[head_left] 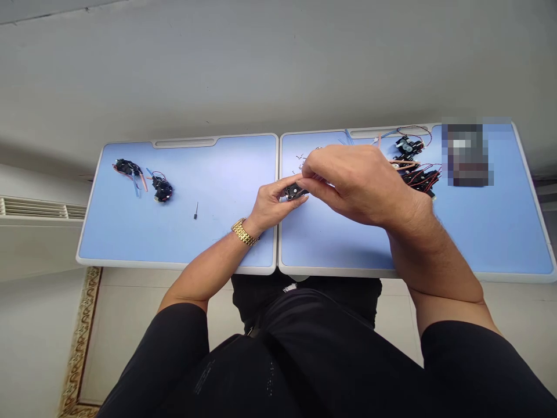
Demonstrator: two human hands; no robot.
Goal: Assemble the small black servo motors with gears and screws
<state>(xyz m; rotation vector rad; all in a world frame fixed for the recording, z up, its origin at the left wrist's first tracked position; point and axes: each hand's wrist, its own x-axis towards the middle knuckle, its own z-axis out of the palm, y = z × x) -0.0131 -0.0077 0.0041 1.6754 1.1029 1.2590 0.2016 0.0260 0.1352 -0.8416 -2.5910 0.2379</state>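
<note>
A small black part with a white dot (295, 190) is gripped between the thumb and fingers of my left hand (273, 204), just right of the seam between two blue tabletops. Over its right end, my right hand (354, 183) is closed, thumb against fingers. Whatever those fingers pinch is too hidden to make out. Tiny loose screws (301, 157) lie on the table behind the hands.
Black parts with red wires (421, 177) and another black assembly (409, 145) lie at the right, beside a pixelated dark object (467, 157). On the left tabletop (209, 174) are two black wired assemblies (162, 188) (127, 168) and a small screwdriver-like tool (195, 211).
</note>
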